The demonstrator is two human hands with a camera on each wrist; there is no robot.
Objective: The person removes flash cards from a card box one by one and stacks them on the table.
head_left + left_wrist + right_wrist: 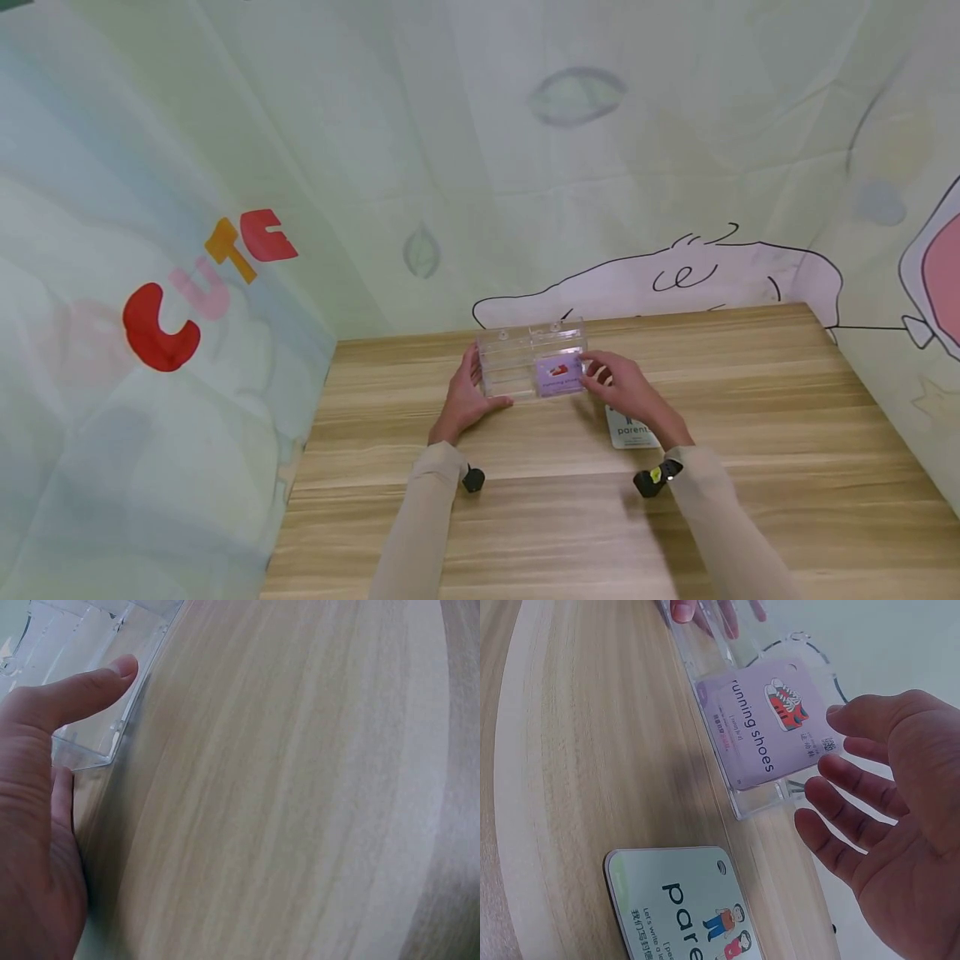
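A clear plastic rack (510,367) with several slots stands tilted near the table's back edge. My left hand (463,404) holds its left end; in the left wrist view the thumb (90,694) lies across the front and the other fingers are mostly hidden. A purple card (761,724) printed "running shoes" with a red shoe sits in the rack's lower right compartment. My right hand (622,383) pinches that card at its right edge between thumb and fingers, the remaining fingers loosely bent.
A pale card (682,900) printed "parents" lies flat on the wooden table (540,517), partly under the right hand in the head view. A printed cloth (420,167) hangs behind the table and along its left side.
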